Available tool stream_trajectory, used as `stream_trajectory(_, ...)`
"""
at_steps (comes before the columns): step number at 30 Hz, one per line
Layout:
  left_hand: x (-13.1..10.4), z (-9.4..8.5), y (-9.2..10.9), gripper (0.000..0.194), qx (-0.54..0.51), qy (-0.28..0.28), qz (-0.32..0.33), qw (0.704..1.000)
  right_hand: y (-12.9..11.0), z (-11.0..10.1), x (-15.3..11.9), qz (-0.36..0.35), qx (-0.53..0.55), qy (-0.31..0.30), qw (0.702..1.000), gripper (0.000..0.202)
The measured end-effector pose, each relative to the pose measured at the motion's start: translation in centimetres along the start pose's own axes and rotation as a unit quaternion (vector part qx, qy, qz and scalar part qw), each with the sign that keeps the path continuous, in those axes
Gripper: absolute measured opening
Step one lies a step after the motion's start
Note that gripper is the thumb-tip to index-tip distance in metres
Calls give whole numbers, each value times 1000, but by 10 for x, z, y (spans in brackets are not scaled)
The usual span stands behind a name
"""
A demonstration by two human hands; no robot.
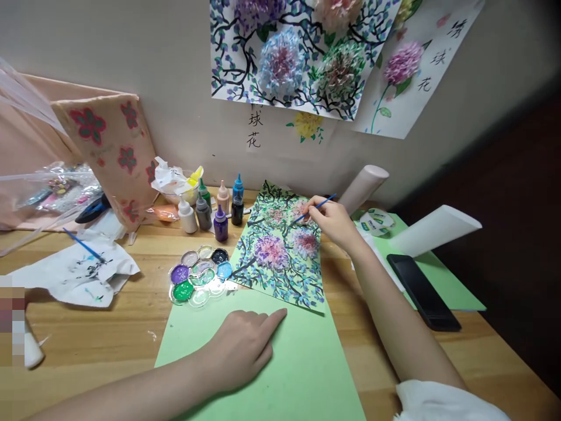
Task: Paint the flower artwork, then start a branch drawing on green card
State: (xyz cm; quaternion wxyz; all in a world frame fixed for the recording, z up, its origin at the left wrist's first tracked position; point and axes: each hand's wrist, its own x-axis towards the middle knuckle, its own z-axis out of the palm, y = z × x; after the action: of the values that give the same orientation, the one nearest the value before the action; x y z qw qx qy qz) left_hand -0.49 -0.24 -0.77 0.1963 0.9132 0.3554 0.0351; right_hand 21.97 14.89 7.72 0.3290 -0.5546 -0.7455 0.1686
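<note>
A thin blue paintbrush is pinched in the right hand, tip on the flower painting near the tabletop's back edge. The left hand is pressed flat, fingers loosely apart, on the green paper. Wet petals could easily get smudged by that right wrist, and the paint palette is touching the painting's edge.

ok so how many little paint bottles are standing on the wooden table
6 small plastic paint bottles cluster behind the palette: white, grey, green, peach, purple and a blue-capped dark one. More could hide behind them.
</note>
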Motion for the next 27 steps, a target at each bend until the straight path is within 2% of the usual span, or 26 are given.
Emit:
stream_trajectory(11, 1, 0, 1, 53, 12, -5, 0, 1000, 16, 20, 3, -17, -13, -7, 1000, 19)
stream_trajectory(22, 1, 2, -1, 54, 16, 3, 5, 1000, 14, 15, 2, -11, 7, -18, 1000, 17)
stream_trajectory(27, 2, 1, -1, 53, 17, 2, 4, 1000, 15, 17, 3, -12, -20, -35, 999, 17)
